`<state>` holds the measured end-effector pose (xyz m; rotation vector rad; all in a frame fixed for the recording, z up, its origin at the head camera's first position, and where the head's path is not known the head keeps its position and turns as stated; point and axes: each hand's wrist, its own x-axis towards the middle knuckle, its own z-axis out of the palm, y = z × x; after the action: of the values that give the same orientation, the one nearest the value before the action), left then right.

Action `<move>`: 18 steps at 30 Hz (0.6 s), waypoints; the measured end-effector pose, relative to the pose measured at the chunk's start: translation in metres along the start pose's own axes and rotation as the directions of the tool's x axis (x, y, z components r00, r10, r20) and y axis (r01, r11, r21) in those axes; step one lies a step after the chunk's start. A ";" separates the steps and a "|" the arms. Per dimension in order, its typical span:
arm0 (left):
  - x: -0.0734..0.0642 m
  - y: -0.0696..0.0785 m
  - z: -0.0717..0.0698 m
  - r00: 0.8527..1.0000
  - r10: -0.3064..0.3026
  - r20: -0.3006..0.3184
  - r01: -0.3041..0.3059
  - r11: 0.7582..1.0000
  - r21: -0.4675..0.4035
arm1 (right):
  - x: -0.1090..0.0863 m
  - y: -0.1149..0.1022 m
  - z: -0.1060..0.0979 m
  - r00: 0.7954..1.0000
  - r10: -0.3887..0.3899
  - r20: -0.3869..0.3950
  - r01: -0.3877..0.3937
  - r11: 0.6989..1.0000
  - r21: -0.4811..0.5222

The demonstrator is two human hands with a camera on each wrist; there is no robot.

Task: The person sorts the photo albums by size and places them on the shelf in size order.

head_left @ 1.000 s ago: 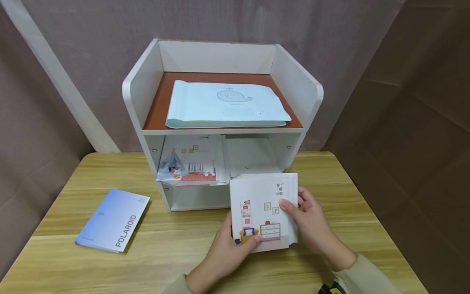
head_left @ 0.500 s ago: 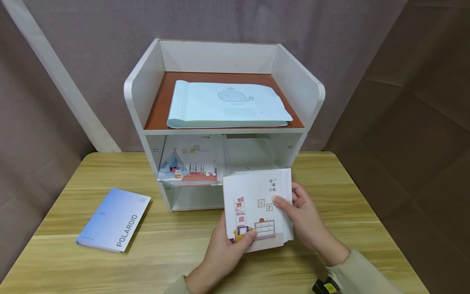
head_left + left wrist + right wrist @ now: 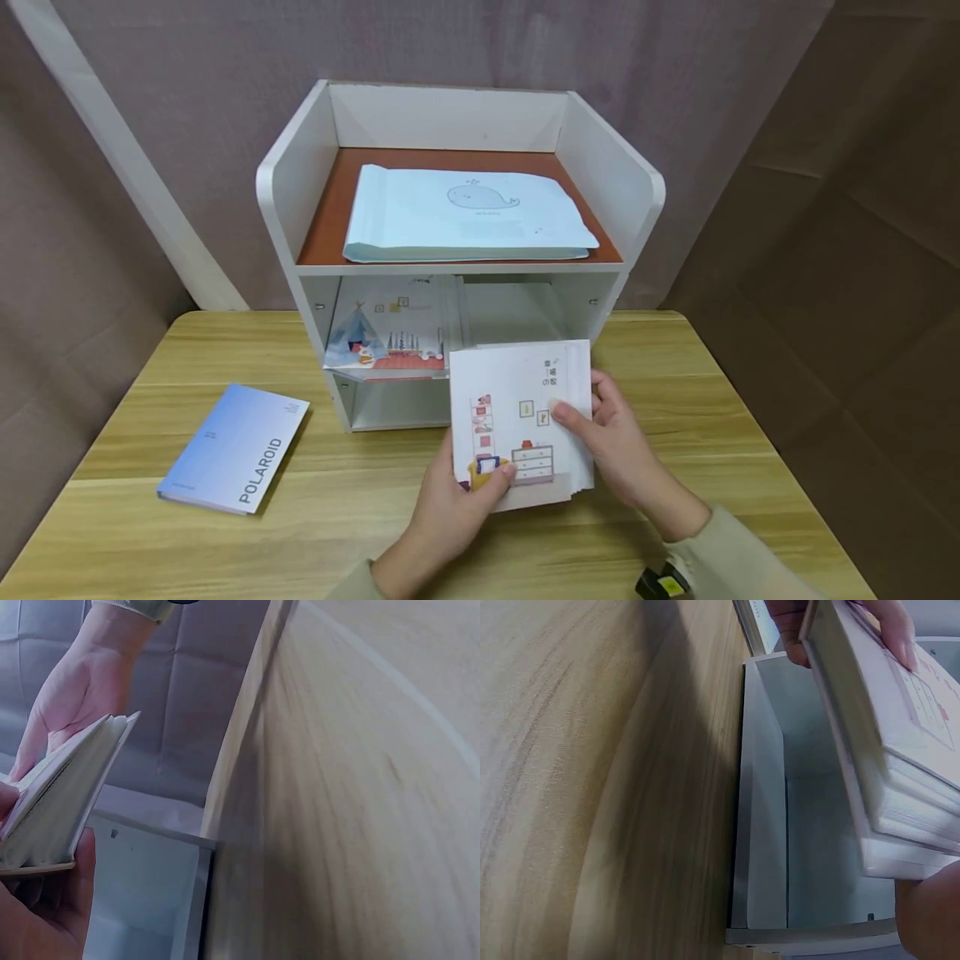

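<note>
Both hands hold a thick white photo album in front of the shelf; its cover has a drawn dresser, an armchair and small picture frames. My left hand grips the lower left corner, thumb on the cover and fingers behind. At the right edge my right hand pinches it, thumb on the cover. The left wrist view shows the album edge-on, its pages slightly fanned between the covers. In the right wrist view the album is tilted over the shelf's lower compartment, its stacked pages showing at the edge.
A white shelf unit stands on the wooden table. On its top lies a pale blue whale album. The middle compartment has another white album with a tent drawing. A blue POLAROID book lies left of the shelf.
The album and both hands have shifted left and slightly up in the head view, mostly in the first half second. Both hands keep their grip. Nothing else has visibly moved.
</note>
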<state>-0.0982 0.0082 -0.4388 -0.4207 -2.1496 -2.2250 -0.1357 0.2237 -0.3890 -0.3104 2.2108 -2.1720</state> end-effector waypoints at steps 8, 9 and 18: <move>0.010 0.012 -0.005 1.000 0.026 -0.012 -0.026 0.999 -0.043 | -0.006 0.010 0.002 0.999 0.041 0.029 -0.041 0.999 -0.008; 0.012 0.014 -0.006 0.999 0.038 -0.012 -0.039 0.998 -0.040 | -0.008 0.011 0.003 0.998 0.043 0.036 -0.043 0.999 -0.008; 0.020 0.032 -0.012 0.998 0.046 -0.029 -0.047 0.999 -0.016 | -0.019 0.017 0.005 0.985 0.133 0.112 -0.147 0.981 0.127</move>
<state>-0.1132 -0.0017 -0.4034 -0.4322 -2.0871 -2.2116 -0.1187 0.2221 -0.4083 -0.2487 1.9581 -2.1649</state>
